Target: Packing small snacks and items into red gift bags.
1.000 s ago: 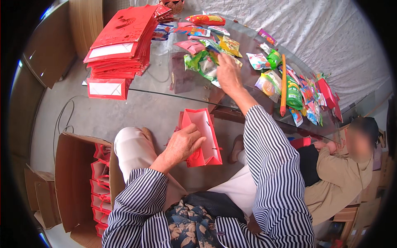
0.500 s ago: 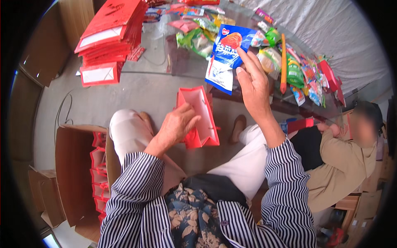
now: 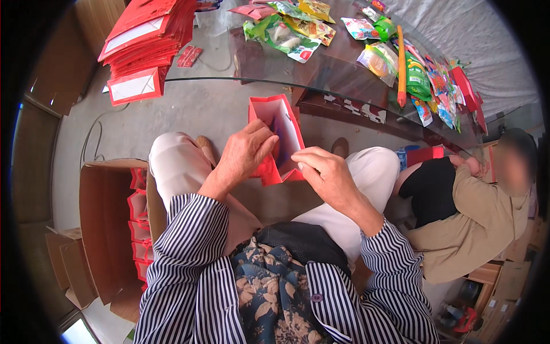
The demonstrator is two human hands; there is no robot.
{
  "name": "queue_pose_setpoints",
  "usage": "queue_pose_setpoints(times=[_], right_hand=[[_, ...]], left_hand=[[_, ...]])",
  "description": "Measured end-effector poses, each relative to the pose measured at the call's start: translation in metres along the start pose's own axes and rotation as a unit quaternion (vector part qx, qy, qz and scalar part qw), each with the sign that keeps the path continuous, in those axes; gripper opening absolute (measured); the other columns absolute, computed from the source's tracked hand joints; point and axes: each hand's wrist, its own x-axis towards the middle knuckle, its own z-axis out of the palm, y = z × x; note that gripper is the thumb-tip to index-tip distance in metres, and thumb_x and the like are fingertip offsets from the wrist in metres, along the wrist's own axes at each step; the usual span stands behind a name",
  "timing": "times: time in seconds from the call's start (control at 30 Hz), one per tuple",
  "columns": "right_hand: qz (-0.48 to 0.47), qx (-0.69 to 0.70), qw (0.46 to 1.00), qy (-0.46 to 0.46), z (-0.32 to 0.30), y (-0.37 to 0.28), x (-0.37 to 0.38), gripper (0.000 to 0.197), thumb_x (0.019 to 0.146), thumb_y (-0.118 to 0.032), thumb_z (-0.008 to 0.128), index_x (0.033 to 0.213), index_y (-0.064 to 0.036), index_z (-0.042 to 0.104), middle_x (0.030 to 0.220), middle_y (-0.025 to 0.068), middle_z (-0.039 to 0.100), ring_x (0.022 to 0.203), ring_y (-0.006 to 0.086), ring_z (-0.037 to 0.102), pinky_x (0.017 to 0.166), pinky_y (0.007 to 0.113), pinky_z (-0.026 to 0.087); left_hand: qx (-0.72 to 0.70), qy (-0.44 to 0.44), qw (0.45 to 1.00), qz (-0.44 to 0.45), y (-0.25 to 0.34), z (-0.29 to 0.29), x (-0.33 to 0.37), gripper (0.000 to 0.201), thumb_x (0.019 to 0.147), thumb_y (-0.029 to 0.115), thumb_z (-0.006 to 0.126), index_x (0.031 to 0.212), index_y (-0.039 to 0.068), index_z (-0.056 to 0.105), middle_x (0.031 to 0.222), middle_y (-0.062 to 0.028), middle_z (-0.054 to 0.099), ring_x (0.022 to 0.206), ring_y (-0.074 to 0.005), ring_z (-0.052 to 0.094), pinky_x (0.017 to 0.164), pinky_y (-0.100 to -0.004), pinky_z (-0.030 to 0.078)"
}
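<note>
A small red paper bag (image 3: 290,118) with a white inside stands mouth up between my knees. My left hand (image 3: 245,152) is closed on its left edge, fingers curled over the rim. At the right edge, the thumb and fingers of my right hand (image 3: 329,178) pinch the rim. Inside the bag a dark bluish shape shows, partly hidden by my left fingers and the bag's wall; the blue snack packet is no longer over the table.
A glass table (image 3: 212,69) holds a stack of flat red bags (image 3: 146,43), snack packets (image 3: 309,31) and an orange stick-shaped pack (image 3: 401,69). On my left, a cardboard box (image 3: 109,229) contains several red bags (image 3: 139,232). Another person (image 3: 475,218) sits at the right.
My right hand has come down from above the table to the bag's right rim, and the blue snack packet has gone from its fingers. My left hand stays on the bag.
</note>
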Motion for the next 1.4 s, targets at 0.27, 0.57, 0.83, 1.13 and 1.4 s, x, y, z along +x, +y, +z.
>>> queue_pose_setpoints(times=[0.27,0.57,0.83,1.13,1.4], right_hand=[[-0.005,-0.009,0.999,0.051,-0.017,0.005,0.013,0.019,0.087,-0.010,0.064,0.104,-0.0007,0.064,0.100,0.0142,0.066,0.087,0.0297,0.066,0.075,0.038,0.053],[0.148,-0.069,0.986,-0.009,0.009,0.028,0.038,0.055,0.086,-0.020,0.064,0.135,-0.0033,0.045,0.078,0.0167,0.069,0.075,0.0371,0.067,0.070,0.046,0.052],[0.152,-0.084,0.979,0.111,0.008,0.050,0.038,0.042,0.086,-0.012,0.056,0.127,-0.0082,0.054,0.075,0.0226,0.065,0.074,0.0407,0.066,0.069,0.050,0.051],[0.106,-0.056,0.991,0.056,-0.011,0.044,0.058,0.030,0.090,-0.016,0.060,0.117,-0.0046,0.061,0.083,0.0167,0.068,0.078,0.0347,0.067,0.070,0.043,0.052],[-0.019,-0.105,0.991,0.078,-0.042,0.063,0.125,0.028,0.088,-0.010,0.059,0.114,0.0008,0.062,0.115,0.0155,0.062,0.097,0.0305,0.064,0.083,0.039,0.051]], left_hand=[[0.005,-0.052,0.999,-0.003,0.003,-0.001,0.001,0.021,0.093,0.017,0.063,0.086,-0.003,0.064,0.092,-0.0132,0.060,0.079,-0.0311,0.062,0.073,-0.0391,0.050],[-0.012,-0.190,0.980,0.064,0.015,0.001,-0.008,0.030,0.084,0.032,0.071,0.088,0.003,0.067,0.080,-0.0075,0.061,0.076,-0.0275,0.063,0.065,-0.0365,0.051],[0.000,-0.187,0.968,0.167,0.021,0.005,-0.018,0.029,0.074,0.022,0.077,0.097,0.007,0.067,0.085,-0.0066,0.056,0.074,-0.0252,0.060,0.063,-0.0371,0.050],[-0.005,-0.155,0.976,0.155,0.029,0.009,-0.015,0.023,0.077,0.015,0.072,0.098,0.006,0.067,0.087,-0.0083,0.052,0.080,-0.0250,0.059,0.068,-0.0382,0.053],[-0.037,-0.163,0.978,0.124,0.022,0.012,-0.016,0.024,0.080,0.013,0.071,0.102,0.004,0.067,0.091,-0.0093,0.057,0.077,-0.0274,0.063,0.066,-0.0382,0.054]])
